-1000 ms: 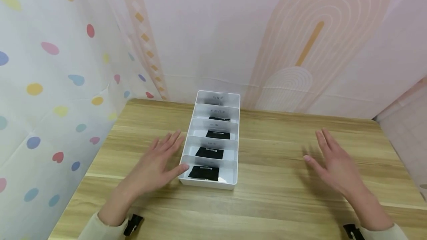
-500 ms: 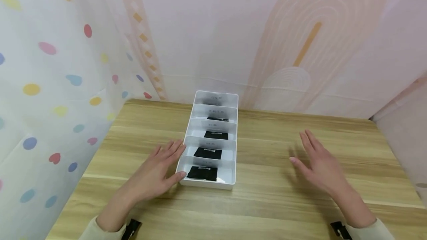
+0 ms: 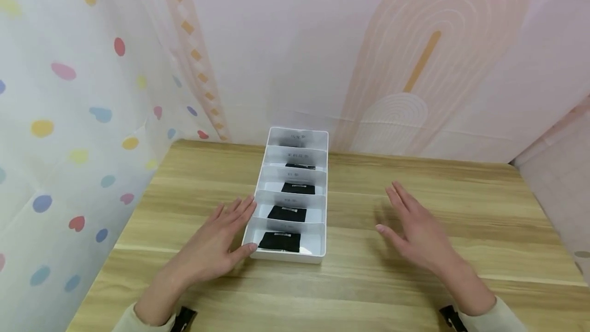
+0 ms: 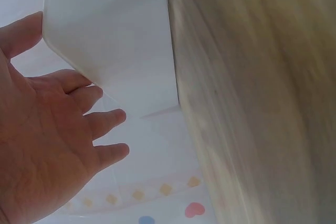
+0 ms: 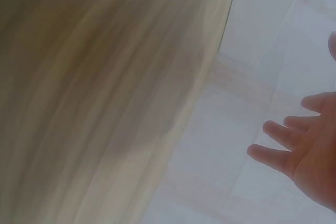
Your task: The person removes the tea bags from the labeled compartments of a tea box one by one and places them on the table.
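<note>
Left hand (image 3: 207,245) is resting along the left side of the white tray (image 3: 288,257), fingers loosely spread and nearly straight, thumb (image 3: 243,254) meeting the near-left corner; I'm touching the rim, not gripping. Right hand (image 3: 420,240) is hovering over the table (image 3: 369,296), well apart from the tray's right wall, fingers extended, thumb standing off, holding nothing.

Tray is sitting lengthwise on the wood, pointing away from me, its far end near the cloth backdrop (image 3: 299,40). Dividers (image 3: 310,228) are splitting it into five compartments; their dark lettering is coming out too small to read. Black packets (image 3: 279,242) are lying in the four nearer ones; in the farthest I'm seeing a dark patch, can't tell packet from shadow.

Handling, my guess: tray is looking like thin, stiff plastic, light, smooth enough to be sliding easily on wood, not very fragile. Long walls are probably giving a bit under a squeeze, with dividers bracing them. Packets are looking soft, flat and loose, so likely slipping if tilted. Best hold I'm judging: both long walls, opposite each other near mid-length, pressing evenly just below the rim, keeping it level.
</note>
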Motion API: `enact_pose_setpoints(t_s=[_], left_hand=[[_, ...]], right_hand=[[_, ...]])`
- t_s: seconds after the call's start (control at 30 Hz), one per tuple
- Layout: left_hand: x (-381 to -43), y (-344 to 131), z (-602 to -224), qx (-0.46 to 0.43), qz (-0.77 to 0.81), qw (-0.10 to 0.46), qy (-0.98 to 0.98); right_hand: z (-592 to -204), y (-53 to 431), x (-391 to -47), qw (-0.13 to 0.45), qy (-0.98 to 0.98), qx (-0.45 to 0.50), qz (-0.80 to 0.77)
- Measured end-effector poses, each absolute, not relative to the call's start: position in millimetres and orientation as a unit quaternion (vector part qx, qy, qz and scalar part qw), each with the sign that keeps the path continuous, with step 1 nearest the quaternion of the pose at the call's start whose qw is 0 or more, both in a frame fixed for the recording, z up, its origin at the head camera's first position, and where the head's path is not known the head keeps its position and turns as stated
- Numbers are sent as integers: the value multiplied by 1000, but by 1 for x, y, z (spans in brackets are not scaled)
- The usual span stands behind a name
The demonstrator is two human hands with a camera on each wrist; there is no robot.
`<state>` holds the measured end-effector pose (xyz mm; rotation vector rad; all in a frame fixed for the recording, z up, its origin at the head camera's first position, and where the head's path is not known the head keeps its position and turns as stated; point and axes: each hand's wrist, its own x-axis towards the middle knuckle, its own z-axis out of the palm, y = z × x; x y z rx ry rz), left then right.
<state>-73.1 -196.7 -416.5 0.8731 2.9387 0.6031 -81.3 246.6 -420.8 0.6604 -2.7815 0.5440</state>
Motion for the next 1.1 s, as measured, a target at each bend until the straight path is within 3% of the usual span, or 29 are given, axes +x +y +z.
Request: enact_pose_setpoints(t_s=[1.1], left_hand=[[-70,-196,-415,284,197,16,938]], right_hand=[[-414,151,-69,142,-895,361,222]])
